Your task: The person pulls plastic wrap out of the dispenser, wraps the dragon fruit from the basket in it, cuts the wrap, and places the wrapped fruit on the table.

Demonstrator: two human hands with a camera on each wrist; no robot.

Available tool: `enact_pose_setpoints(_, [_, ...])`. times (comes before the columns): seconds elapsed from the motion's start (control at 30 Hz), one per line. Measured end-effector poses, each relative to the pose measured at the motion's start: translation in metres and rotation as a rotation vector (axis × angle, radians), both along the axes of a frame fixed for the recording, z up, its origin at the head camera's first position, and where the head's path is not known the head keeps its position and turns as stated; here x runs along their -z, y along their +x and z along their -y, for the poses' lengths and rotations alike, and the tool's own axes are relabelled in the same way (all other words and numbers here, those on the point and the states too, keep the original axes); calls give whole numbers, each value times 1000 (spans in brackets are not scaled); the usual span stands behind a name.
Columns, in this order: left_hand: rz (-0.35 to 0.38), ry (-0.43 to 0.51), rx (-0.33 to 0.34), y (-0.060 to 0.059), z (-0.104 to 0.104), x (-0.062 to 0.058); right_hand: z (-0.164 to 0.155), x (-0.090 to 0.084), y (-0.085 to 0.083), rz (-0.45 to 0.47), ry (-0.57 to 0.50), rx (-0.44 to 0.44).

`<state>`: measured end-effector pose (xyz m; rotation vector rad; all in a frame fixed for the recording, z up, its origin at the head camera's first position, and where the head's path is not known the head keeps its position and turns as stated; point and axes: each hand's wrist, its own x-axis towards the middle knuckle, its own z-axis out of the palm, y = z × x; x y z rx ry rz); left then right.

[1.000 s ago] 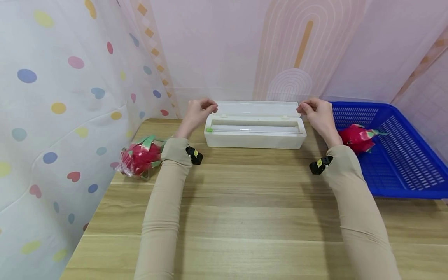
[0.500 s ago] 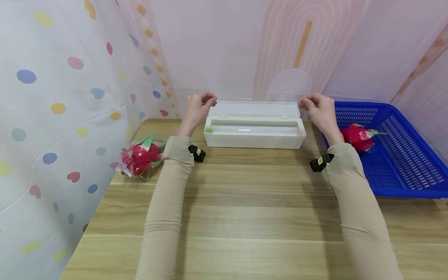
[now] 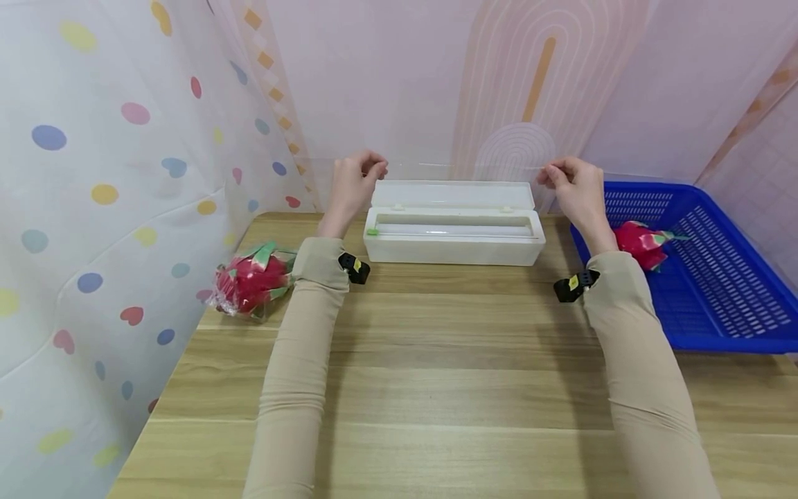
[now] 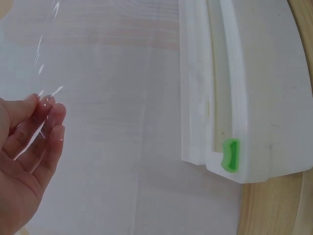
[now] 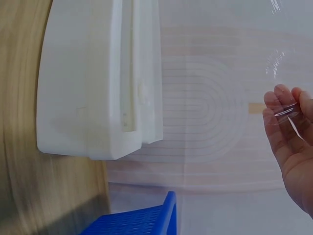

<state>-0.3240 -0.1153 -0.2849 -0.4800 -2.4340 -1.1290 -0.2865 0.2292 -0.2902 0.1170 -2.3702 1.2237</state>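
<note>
- Head view: the left hand [image 3: 354, 181] and the right hand [image 3: 573, 186] are raised above the 2 ends of a white cling-film dispenser [image 3: 454, 239] that lies across the far part of the wooden table [image 3: 436, 374] with its lid open. Each hand pinches a corner of the clear cling film [image 3: 458, 166], whose top edge shows as a thin line stretched between them, above the box. A wrapped dragon fruit [image 3: 249, 281] lies on the table to the left, near the left sleeve; another dragon fruit [image 3: 642, 242] lies in the blue basket [image 3: 717, 305] on the right.
- Left wrist view: the left hand [image 4: 24, 161] has thumb and fingertips [image 4: 56, 115] pressed together on the film [image 4: 46, 98], which glints above them. The dispenser [image 4: 244, 88] end with its green slider [image 4: 231, 155] is just beside.
- Right wrist view: the right hand [image 5: 291, 147] pinches the film [image 5: 283, 110] between curled fingertips; the dispenser [image 5: 98, 83] is apart from it, the basket [image 5: 142, 220] rim below.
</note>
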Motion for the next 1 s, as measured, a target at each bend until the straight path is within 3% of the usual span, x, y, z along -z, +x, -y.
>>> enact_pose_setpoints(1.0, [-99,28,-63,7,-8,-35,2,-37,8,-31,-53,42])
